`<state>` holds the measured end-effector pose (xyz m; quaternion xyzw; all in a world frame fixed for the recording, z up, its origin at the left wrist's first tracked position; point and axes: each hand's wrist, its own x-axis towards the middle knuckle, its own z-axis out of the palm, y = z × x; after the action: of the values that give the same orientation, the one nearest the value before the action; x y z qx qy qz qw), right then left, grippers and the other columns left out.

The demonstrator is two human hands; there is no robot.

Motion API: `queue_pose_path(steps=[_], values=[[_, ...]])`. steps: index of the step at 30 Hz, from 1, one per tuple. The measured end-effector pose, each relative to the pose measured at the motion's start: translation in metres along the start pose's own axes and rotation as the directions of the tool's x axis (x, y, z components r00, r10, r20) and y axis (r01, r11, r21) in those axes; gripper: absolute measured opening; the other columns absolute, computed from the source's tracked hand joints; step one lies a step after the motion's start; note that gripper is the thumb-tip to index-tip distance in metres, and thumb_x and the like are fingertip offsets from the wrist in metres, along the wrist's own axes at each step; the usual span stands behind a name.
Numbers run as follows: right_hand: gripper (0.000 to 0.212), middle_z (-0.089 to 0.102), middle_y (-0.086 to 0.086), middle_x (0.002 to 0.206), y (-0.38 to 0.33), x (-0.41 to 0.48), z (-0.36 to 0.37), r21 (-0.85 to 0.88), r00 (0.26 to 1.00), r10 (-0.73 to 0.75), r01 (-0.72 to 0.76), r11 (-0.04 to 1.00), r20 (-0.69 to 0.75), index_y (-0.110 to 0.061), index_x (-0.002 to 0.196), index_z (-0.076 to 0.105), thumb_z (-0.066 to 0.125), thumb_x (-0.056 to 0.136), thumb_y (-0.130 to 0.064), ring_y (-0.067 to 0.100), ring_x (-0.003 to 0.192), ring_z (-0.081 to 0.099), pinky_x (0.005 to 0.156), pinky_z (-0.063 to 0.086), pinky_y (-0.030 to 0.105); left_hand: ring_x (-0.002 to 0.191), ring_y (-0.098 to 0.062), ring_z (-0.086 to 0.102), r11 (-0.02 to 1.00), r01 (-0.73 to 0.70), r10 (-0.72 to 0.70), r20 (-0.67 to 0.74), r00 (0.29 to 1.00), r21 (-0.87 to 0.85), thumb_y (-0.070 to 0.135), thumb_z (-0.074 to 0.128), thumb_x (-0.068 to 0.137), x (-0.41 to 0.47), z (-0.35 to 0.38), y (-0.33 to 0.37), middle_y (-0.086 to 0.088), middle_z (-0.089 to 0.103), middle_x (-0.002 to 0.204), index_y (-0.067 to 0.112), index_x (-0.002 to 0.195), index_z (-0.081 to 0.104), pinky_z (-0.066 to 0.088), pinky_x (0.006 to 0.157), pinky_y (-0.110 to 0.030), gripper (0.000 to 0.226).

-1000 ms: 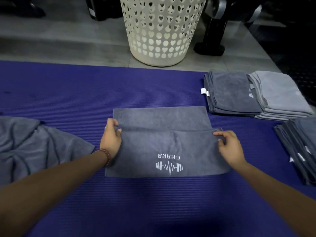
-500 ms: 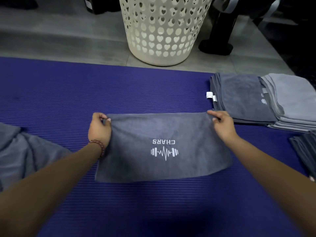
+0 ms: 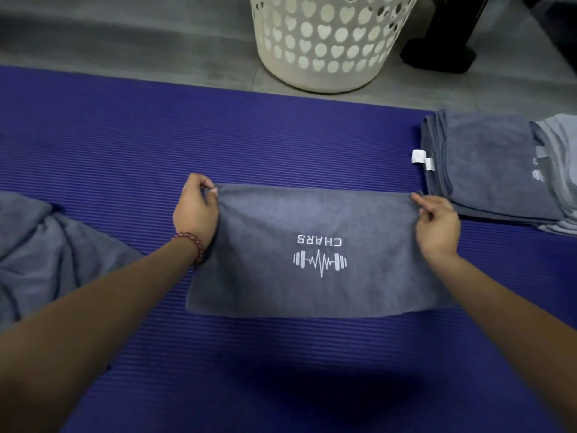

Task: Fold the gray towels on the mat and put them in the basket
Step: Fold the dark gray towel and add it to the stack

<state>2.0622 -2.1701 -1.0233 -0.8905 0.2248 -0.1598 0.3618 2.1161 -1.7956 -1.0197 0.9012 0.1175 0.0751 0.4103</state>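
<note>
A folded gray towel point(image 3: 265, 276) lies flat in the middle of the blue ribbed mat point(image 3: 156, 145), its long sides running left to right. A white logo point(image 3: 320, 259) of a dumbbell with a pulse line, under the word CHARS, faces up and reads upside down from the near side.

The left hand point(image 3: 195, 210) pinches the towel's far left corner, thumb and forefinger closed on the cloth and the other fingers curled. A dark red bead bracelet point(image 3: 190, 242) sits on that wrist. The right hand point(image 3: 437, 226) pinches the far right corner in the same way, its fingers curled round the edge. Both forearms reach in from the near side, one past each short end of the towel.

Far from the hands, just off the mat's far edge, a cream basket point(image 3: 324, 84) with heart-shaped holes stands on the gray floor point(image 3: 125, 35). Its top is out of view.

At the right of the mat sits a dark gray stack point(image 3: 487, 176) of folded towels, with two small white tags point(image 3: 421, 159) sticking out of its left side. The towel's far right corner lies just beside this stack. A lighter gray stack point(image 3: 559, 139) overlaps its right side and is cut by the frame. At the left edge a loose, crumpled towel point(image 3: 46, 251) lies on the mat, near the left forearm
</note>
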Motion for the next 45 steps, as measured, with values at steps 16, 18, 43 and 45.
queue_pose_path(steps=[16,18,43,45], values=[[0.058,0.055,0.003,0.095,0.005,-0.022,-0.048,0.136,0.938,0.241,-0.28,0.95,0.251,-0.013,0.14,0.034,0.061,0.089,-0.007,0.019,0.097,0.052,0.097,0.044,0.04,0.129,-0.04,0.036,0.774,-0.444,0.339,0.298,0.893,0.451,0.038,0.043,0.092,-0.063,-0.02,-0.007,-0.022,0.03,0.147,0.014,0.133,0.047,0.026,0.103,-0.052,0.047],[0.055,0.056,0.008,0.098,0.014,-0.041,-0.061,0.155,0.903,0.281,-0.343,0.926,0.324,-0.013,0.137,0.036,0.061,0.089,-0.005,0.024,0.098,0.055,0.092,0.046,0.042,0.131,-0.035,0.039,0.613,-0.647,0.448,0.476,0.757,0.452,0.047,0.025,0.095,-0.09,-0.025,-0.02,-0.017,0.035,0.147,0.019,0.137,0.044,0.022,0.104,-0.048,0.054],[0.052,0.005,0.009,0.157,-0.001,-0.134,-0.067,-0.515,0.959,0.113,0.038,0.856,0.258,-0.025,0.149,0.022,0.036,0.1,-0.03,0.028,0.144,0.007,0.115,0.007,0.043,0.138,-0.044,0.02,0.472,-0.72,0.372,0.626,0.685,0.508,0.058,0.017,0.092,-0.124,-0.045,-0.039,-0.016,0.021,0.154,0.027,0.149,0.017,-0.01,0.112,-0.045,0.065],[0.055,-0.01,-0.003,0.159,0.003,-0.142,-0.064,-0.516,0.887,0.124,0.141,0.845,0.445,-0.032,0.151,0.003,0.025,0.101,-0.042,0.018,0.146,-0.008,0.116,-0.005,0.039,0.143,-0.037,0.006,0.507,-0.712,0.348,0.64,0.685,0.487,0.069,0.007,0.087,-0.125,-0.045,-0.042,-0.003,0.006,0.158,0.038,0.148,0.002,-0.01,0.113,-0.048,0.069]])
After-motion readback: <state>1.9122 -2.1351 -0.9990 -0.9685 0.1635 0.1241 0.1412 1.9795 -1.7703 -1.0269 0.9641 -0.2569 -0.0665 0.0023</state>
